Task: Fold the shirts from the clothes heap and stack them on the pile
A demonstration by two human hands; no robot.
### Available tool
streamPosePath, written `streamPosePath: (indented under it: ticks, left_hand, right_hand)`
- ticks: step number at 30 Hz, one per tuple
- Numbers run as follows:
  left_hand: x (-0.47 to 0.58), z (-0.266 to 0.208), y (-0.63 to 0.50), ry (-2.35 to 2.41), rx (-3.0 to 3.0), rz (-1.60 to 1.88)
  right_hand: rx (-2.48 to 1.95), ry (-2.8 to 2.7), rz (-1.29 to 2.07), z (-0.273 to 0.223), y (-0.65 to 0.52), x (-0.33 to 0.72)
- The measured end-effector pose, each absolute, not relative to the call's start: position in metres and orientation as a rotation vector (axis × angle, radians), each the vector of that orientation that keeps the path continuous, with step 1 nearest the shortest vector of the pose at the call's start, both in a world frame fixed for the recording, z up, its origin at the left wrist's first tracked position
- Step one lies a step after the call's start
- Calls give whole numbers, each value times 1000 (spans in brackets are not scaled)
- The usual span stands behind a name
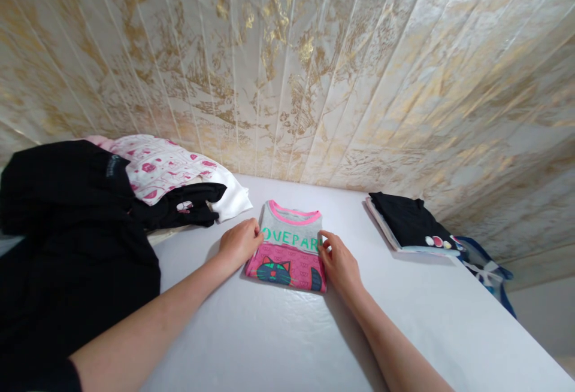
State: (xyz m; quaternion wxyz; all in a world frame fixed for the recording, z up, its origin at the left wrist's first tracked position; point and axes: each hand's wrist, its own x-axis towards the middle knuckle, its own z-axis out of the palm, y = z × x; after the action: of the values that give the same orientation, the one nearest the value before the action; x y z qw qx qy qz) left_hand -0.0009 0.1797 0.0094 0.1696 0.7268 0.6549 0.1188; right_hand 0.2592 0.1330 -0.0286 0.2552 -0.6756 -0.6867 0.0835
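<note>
A folded T-shirt (287, 254) lies flat on the white table, its pink-trimmed neckline toward the wall. It is grey above and pink below, with green lettering and a dark cat print. At its left edge, my left hand (240, 242) is closed, thumb and fingers pinching the fabric. My right hand (340, 263) holds the opposite edge with curled fingers, covering the end of the lettering. The fingertips under the cloth are partly hidden.
Unfolded clothes heap up on the left: a large black garment (76, 230), a white one with pink prints (157, 161) and a small black one (179, 206). A folded stack with a black top (408, 218) sits right, beside a blue-edged bag (487, 272). Patterned wall covering (287, 81) rises behind.
</note>
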Motion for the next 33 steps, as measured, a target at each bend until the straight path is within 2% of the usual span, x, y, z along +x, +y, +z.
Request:
streamPosePath:
  ticks: [3, 6, 9, 16, 25, 29, 33]
  left_hand:
    - [4, 16, 172, 1867, 2143, 347]
    - [14, 19, 163, 1889, 2357, 533]
    - [24, 9, 157, 1715, 2559, 692]
    - [30, -22, 151, 1696, 2479, 358]
    - [32, -13, 144, 1802, 2460, 312]
    - [39, -10, 133, 1440, 2660, 426]
    - [45, -19, 131, 1232, 2638, 333]
  right_hand:
    - [-1844, -1842, 171, -24, 134, 263]
    - [-1743, -1845, 42, -18, 133, 262]
    - [-1625, -1949, -28, -19, 130, 252]
    - [-1865, -2190, 109, -33, 124, 232]
    - [-1951, -2245, 73, -28, 123, 232]
    - [-1930, -2263, 60, -30, 124, 234]
    - [-1903, -2251, 35, -29, 123, 235]
